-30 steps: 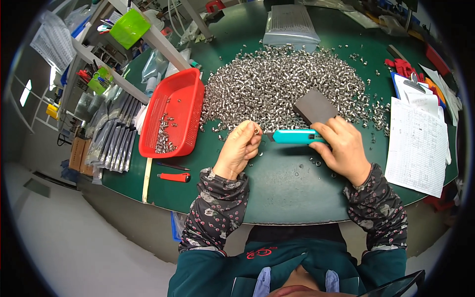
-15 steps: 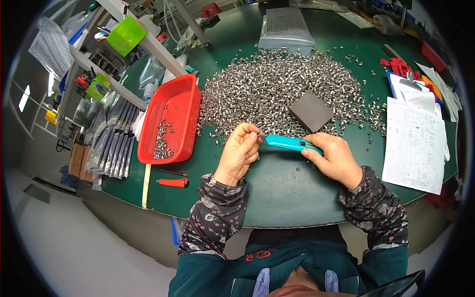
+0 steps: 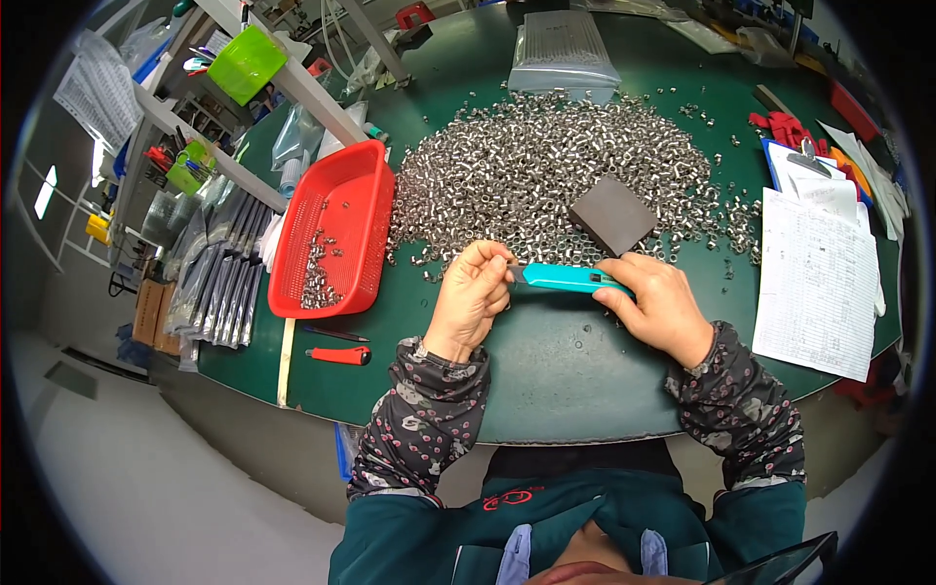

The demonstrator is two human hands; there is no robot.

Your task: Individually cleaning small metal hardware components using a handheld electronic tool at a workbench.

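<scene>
Sitting far left on the green tabletop [image 3: 546,361]: red basket [image 3: 336,229] with a few metal parts inside; left hand [image 3: 473,297] pinched shut on something too small to tell, touching the tip of the teal cutter [image 3: 565,279]; right hand [image 3: 663,304] grips that cutter; parts pile [image 3: 546,171] and dark block [image 3: 612,213] just behind

Whatever the left hand [image 3: 475,294] pinches is hidden inside its curled fingers. The right hand [image 3: 655,302] covers the rear of the blue knife [image 3: 564,279], and its blade tip is too small to tell. The grey block [image 3: 612,214] hides the metal parts [image 3: 546,166] beneath it. The paper's [image 3: 817,283] writing is illegible.
</scene>
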